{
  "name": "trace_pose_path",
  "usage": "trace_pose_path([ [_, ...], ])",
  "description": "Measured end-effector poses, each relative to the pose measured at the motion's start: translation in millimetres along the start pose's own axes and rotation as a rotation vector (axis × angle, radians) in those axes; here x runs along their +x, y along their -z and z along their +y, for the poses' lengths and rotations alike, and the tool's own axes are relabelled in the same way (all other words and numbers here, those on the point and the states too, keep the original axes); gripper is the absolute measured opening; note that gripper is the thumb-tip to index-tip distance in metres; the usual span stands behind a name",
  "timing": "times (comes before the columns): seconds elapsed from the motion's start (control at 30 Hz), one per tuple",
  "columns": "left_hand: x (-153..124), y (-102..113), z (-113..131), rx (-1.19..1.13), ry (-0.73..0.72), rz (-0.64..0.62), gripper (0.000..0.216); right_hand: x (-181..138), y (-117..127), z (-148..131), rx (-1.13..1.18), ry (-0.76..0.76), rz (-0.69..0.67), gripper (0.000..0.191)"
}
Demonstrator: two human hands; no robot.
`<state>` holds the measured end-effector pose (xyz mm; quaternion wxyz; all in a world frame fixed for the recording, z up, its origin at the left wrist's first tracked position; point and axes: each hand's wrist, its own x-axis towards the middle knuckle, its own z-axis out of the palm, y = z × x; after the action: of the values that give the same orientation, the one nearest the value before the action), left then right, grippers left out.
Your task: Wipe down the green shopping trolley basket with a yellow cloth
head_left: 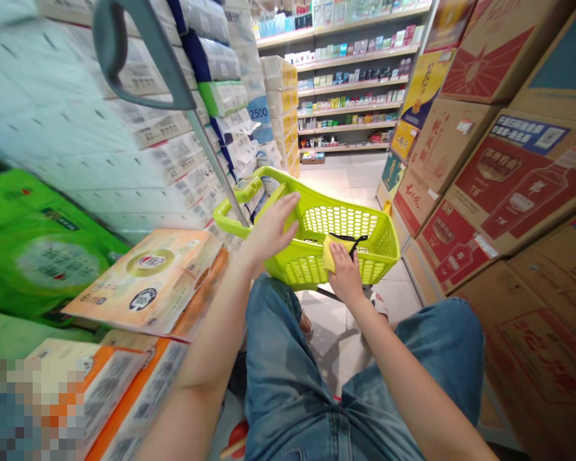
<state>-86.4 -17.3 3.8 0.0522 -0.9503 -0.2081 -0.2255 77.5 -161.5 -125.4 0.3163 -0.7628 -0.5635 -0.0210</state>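
A lime-green plastic shopping basket (365,253) on a wheeled frame stands in the aisle just past my knees, its grey pull handle (125,57) rising up to the upper left. My left hand (271,227) rests on the basket's near left rim, fingers stretched out and holding nothing. My right hand (344,272) presses a yellow cloth (331,251) against the basket's near wall, fingers flat over it. My legs in blue jeans (317,384) fill the lower middle.
Stacked tissue packs (139,147) and green and orange packages (148,282) wall the left. Red and brown cartons (509,186) are piled on the right. A tiled aisle (345,176) runs ahead to shelves (350,83) of small goods.
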Motion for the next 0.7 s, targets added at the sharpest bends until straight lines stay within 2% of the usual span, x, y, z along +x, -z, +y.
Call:
trace_pose_path([
  [0.13,-18.0,-55.6,24.7,0.001,-0.058,-0.254,0.08,14.5,-3.3,-22.6,0.03,0.021,-0.054,0.067],
  [0.2,-23.4,-78.5,32.7,-0.011,-0.006,-0.23,0.084,19.5,-3.9,-29.4,0.041,0.052,-0.074,0.068],
  [0.27,-26.2,-90.4,36.4,-0.012,0.02,-0.182,0.082,18.1,-1.5,-26.0,0.021,0.082,-0.073,0.071],
  [0.37,-29.5,-93.1,37.8,-0.001,0.021,-0.13,0.075,3.1,8.3,0.3,-0.038,0.111,-0.062,0.076],
  [0.47,-34.3,-92.0,39.3,0.025,-0.003,-0.125,0.067,-20.4,22.9,43.0,-0.098,0.072,-0.022,0.078],
  [0.6,-40.3,-96.1,45.3,0.073,0.011,-0.116,0.067,-47.3,42.9,98.4,-0.124,-0.072,0.062,0.071],
  [0.7,-42.7,-102.2,52.2,0.093,0.041,-0.111,0.07,-53.0,48.7,113.5,-0.125,-0.221,0.135,0.066],
])
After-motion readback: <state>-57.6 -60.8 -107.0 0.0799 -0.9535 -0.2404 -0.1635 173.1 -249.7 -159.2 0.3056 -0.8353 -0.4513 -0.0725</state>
